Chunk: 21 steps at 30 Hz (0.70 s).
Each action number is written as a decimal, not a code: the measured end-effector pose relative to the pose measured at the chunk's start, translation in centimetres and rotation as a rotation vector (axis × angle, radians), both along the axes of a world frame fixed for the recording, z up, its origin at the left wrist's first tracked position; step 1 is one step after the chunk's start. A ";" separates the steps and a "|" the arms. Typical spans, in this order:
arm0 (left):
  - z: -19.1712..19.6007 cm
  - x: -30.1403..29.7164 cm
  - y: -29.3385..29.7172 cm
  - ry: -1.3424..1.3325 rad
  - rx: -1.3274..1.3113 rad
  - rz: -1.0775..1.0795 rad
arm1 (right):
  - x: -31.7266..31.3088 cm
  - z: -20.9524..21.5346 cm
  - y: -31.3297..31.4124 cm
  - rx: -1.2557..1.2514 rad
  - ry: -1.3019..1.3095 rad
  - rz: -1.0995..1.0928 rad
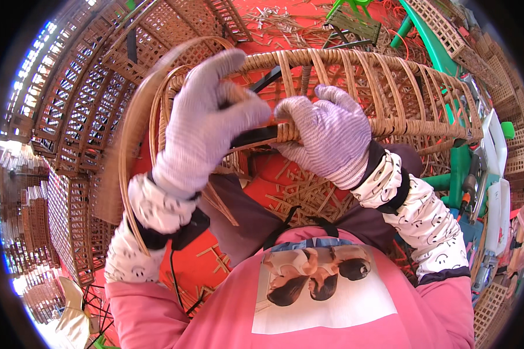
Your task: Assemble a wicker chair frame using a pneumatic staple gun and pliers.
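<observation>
A rattan basket frame (402,96) lies across my lap, its woven rim turned toward me. My right hand (332,136), in a pale knit glove, is closed around the wrapped rim of the frame. My left hand (206,122), gloved the same way, grips a long flat cane strip (137,116) that loops out to the left and back down past my wrist. A dark frame bar (256,136) shows between the two hands. What the fingertips pinch is hidden.
Stacks of woven rattan panels (81,116) stand at the left and far left. Cut cane scraps (300,195) litter the red floor. Green plastic furniture (442,52) and more baskets crowd the right side.
</observation>
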<state>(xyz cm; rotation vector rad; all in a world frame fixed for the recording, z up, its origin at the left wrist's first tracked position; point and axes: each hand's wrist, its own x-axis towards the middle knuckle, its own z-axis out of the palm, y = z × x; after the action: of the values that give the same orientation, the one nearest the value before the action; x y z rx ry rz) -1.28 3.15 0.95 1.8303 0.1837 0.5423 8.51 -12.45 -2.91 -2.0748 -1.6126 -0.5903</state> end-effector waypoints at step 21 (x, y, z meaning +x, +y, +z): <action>0.4 -1.9 2.1 0.254 0.685 -0.104 | -1.5 0.4 0.4 -0.105 -0.073 -0.069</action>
<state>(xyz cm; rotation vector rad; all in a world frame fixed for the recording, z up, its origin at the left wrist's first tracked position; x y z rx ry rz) -3.19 5.24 1.30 2.5620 0.0733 0.3122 7.04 -12.03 -2.49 -2.2170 -1.6502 -0.6245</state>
